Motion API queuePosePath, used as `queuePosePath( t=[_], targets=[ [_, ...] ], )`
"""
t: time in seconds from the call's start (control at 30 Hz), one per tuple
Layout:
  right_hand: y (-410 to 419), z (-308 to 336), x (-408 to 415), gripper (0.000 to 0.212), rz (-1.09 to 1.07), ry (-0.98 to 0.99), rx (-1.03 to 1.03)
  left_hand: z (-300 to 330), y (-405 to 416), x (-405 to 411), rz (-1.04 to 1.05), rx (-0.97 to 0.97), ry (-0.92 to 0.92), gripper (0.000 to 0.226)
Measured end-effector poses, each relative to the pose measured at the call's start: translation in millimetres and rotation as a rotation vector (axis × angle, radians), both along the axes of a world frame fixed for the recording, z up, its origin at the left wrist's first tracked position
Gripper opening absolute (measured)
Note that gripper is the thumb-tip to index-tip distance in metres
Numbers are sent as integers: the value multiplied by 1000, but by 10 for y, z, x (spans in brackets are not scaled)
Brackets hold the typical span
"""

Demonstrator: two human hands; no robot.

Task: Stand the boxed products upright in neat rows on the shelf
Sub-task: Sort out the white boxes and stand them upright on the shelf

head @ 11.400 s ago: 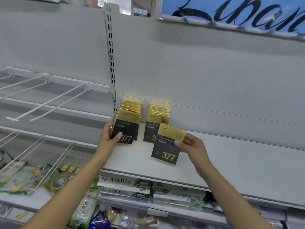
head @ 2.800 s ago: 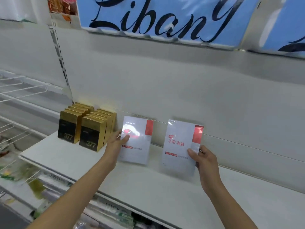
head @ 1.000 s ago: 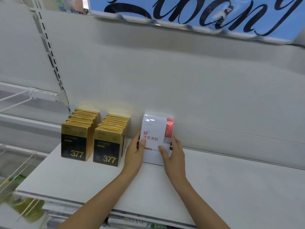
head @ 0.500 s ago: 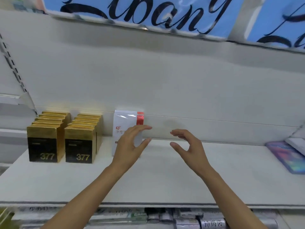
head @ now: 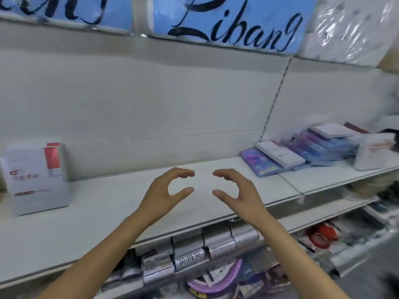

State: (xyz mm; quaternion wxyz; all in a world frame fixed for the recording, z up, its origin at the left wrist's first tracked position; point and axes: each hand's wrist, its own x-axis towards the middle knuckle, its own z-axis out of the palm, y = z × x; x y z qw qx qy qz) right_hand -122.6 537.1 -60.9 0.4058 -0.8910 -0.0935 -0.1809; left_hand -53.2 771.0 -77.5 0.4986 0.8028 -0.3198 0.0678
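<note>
White boxes with a red corner (head: 36, 178) stand upright at the far left of the white shelf (head: 129, 203), against the back panel. My left hand (head: 166, 190) and my right hand (head: 239, 190) hover side by side over the bare middle of the shelf, both holding nothing, fingers curved and apart. A pile of flat boxes, purple, blue and white (head: 302, 152), lies on the shelf section to the right, well beyond my right hand. The view is blurred by head motion.
A blue banner with black script (head: 226, 20) hangs above the back panel. A white bag (head: 373, 154) stands at the far right of the shelf. The lower shelf holds silver packs (head: 194, 253) and mixed goods.
The view has swung right: the gold boxes have left the frame and the pile of flat boxes has come in. Both hands, off the white box, have moved right with nothing in them.
</note>
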Motion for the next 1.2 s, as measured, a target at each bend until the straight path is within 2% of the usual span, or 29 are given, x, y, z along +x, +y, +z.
queuePosePath(
  t=[0.43, 0.63, 0.73, 0.97, 1.1, 1.2],
  targets=[
    [-2224, -301, -864, 41, -152, 71, 13, -174, -2403, -414, -202, -2, 55, 31],
    [-2885, -442, -812, 41, -230, 78, 87, -243, -3157, -105, -179, 38, 129, 29],
    [-3223, -453, -603, 40, -253, 86, 61, -247, -3495, 227, -143, 57, 163, 34],
    [-4094, -233, 73, 41, -305, 97, -10, -325, -4271, 1240, 83, 63, 339, 56],
    [-4603, -70, 449, 40, -371, 55, -83, -319, -4570, 1481, 184, 139, 382, 88],
    [-4964, 32, 685, 41, -441, 28, -49, -311, -4657, 1594, 235, 173, 435, 113]
  ],
)
